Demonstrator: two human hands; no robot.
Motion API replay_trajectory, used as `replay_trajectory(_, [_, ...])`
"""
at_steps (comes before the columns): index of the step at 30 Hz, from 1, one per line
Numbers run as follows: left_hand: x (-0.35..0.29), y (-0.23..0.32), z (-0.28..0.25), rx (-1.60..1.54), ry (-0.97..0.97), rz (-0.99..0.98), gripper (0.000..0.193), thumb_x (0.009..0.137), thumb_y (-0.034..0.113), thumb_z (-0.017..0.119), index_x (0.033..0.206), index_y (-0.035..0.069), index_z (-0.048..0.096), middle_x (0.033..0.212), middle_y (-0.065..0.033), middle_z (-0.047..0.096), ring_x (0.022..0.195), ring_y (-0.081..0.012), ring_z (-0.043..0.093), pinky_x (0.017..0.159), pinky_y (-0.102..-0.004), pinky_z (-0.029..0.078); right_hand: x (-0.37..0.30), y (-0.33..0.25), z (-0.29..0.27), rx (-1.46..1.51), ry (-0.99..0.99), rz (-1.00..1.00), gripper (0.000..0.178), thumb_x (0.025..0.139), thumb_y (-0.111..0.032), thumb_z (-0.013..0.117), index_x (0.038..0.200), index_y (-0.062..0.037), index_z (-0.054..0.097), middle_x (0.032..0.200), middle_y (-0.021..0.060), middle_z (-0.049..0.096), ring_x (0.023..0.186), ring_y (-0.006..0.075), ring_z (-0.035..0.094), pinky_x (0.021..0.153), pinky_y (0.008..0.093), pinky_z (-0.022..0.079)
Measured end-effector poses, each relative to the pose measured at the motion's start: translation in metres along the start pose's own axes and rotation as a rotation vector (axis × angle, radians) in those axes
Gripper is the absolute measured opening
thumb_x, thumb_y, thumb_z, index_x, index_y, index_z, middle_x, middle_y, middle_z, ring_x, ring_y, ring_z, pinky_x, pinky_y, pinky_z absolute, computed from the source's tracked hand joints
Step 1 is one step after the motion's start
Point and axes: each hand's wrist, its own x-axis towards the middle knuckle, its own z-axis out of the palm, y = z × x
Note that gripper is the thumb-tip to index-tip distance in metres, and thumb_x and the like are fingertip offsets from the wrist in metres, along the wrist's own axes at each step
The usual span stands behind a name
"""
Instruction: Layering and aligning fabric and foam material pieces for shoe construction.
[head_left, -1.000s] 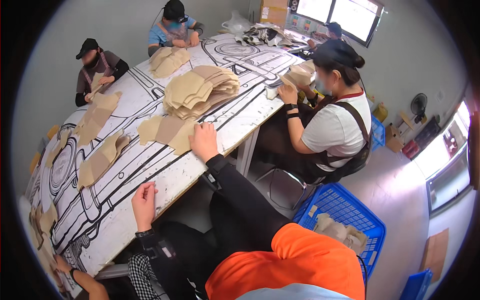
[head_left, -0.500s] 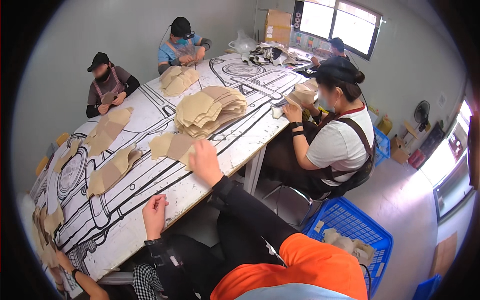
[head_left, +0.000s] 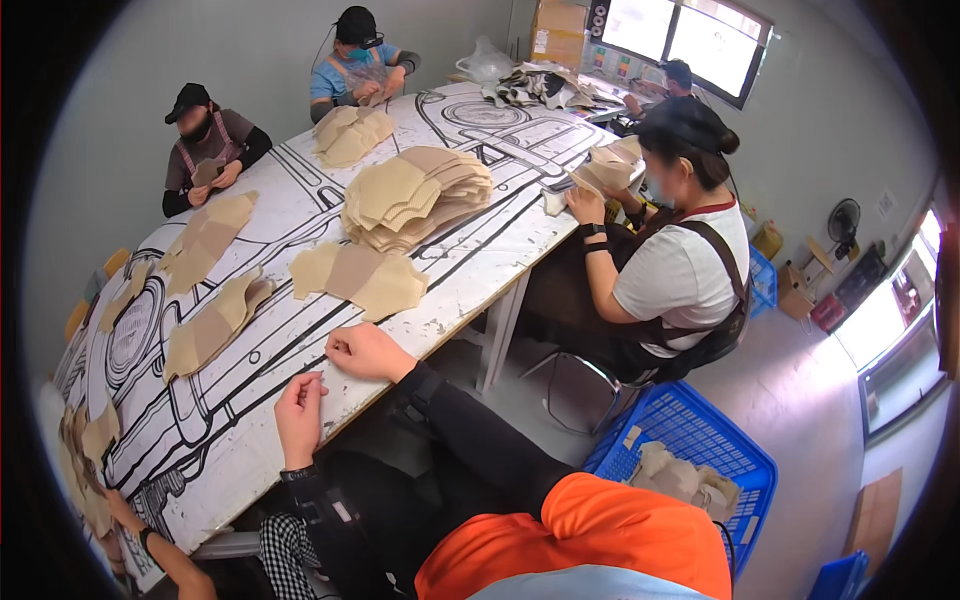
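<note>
At the table's near edge, my left hand (head_left: 300,418) is closed, its fingertips pressed together. Close by on its right, my right hand (head_left: 368,353) curls its fingers low over the tabletop. Whether either holds anything small cannot be made out. A flat sheet-like piece, beige with a brown middle panel (head_left: 358,277), lies just beyond my right hand, touched by neither. Behind it stands a thick stack of similar beige and brown pieces (head_left: 415,200). Another such piece (head_left: 215,325) lies to the left, its right end curling up.
The white table (head_left: 235,480) has black line drawings. More pieces lie at a smaller pile (head_left: 352,135) and at the far left (head_left: 210,240). A co-worker (head_left: 690,250) sits close on my right, handling beige pieces. A blue basket (head_left: 745,455) stands on the floor at the lower right.
My right hand has left the near beige and brown piece and come back toward my left hand, fingers curling in. That piece now lies flat, fully in view.
</note>
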Motion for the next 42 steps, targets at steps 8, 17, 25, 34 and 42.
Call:
replay_trajectory(8, [-0.005,-0.002,-0.012,-0.041,0.022,0.003,0.019,0.103,0.012,0.061,0.113,0.000,0.071,0.088,-0.0030,0.071,0.082,-0.0078,0.063,0.076,-0.0223,0.049,0.003,-0.013,0.008,0.029,-0.026,0.037,0.016,0.087,-0.020,0.068,0.087,-0.0041,0.071,0.075,0.0168,0.069,0.072,0.0371,0.068,0.067,0.0436,0.053])
replay_trajectory(17, [-0.001,-0.006,-0.004,-0.090,0.023,-0.003,0.019,0.104,0.011,0.059,0.116,0.001,0.070,0.087,-0.0013,0.069,0.076,-0.0059,0.057,0.071,-0.0212,0.047,-0.003,-0.009,-0.003,0.017,-0.067,0.102,0.018,0.088,-0.021,0.068,0.090,-0.0033,0.070,0.072,0.0156,0.068,0.071,0.0357,0.068,0.067,0.0423,0.053])
replay_trajectory(25, [-0.004,-0.021,-0.010,-0.187,0.079,0.028,0.020,0.104,0.011,0.058,0.118,0.000,0.068,0.090,-0.0014,0.068,0.081,-0.0073,0.060,0.075,-0.0224,0.049,0.001,0.001,0.012,0.000,-0.049,-0.002,0.021,0.090,-0.024,0.068,0.093,-0.0037,0.072,0.083,0.0192,0.072,0.078,0.0390,0.070,0.072,0.0448,0.055])
replay_trajectory(34, [0.001,-0.006,0.002,-0.156,0.120,0.061,0.018,0.101,0.012,0.061,0.112,0.003,0.071,0.083,-0.0028,0.071,0.077,-0.0090,0.066,0.073,-0.0261,0.053,0.003,0.034,0.005,0.033,-0.071,0.027,0.018,0.092,-0.019,0.071,0.094,-0.0012,0.073,0.069,0.0082,0.067,0.062,0.0153,0.059,0.062,0.0323,0.048])
replay_trajectory(42, [-0.007,0.001,-0.003,-0.147,0.131,0.056,0.019,0.101,0.014,0.059,0.109,0.002,0.071,0.080,-0.0063,0.072,0.074,-0.0121,0.069,0.069,-0.0273,0.053,0.003,0.029,0.010,0.077,-0.101,0.130,0.015,0.094,-0.016,0.069,0.093,-0.0013,0.072,0.063,0.0008,0.058,0.058,0.0083,0.047,0.057,0.0283,0.041])
